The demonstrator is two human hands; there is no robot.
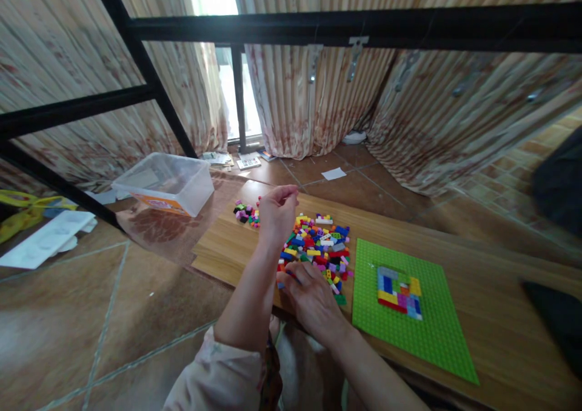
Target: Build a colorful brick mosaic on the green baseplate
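Fingers of the right hand (316, 299) are bent and a little apart, and their tips reach down to the near edge of the brick pile (313, 253); whether they pinch one brick cannot be told. Left hand (277, 214) hangs above the far left side of this pile, with its fingers curled and the thumb close to them, but what may be between the tips is hidden. The pile is made of many small toy bricks in red, blue, yellow, white, green and purple, and it lies loosely on the wooden table (222, 241). Beyond the left hand, one smaller heap (244, 212) of pink, black and green pieces lies apart from it. Just to the right of the pile is a green plate (443, 344) with studs, set flat on the table. On it, a low block of bricks (400, 300) in several colours is fixed. Further right, a dark flat object (552, 317) is blurred at the border of the view. Past the left end of the table stands a clear plastic box (200, 188) with an orange label. Behind, a sheet of white paper (333, 173) lies on the tiled floor (168, 314), before long striped curtains (286, 108).
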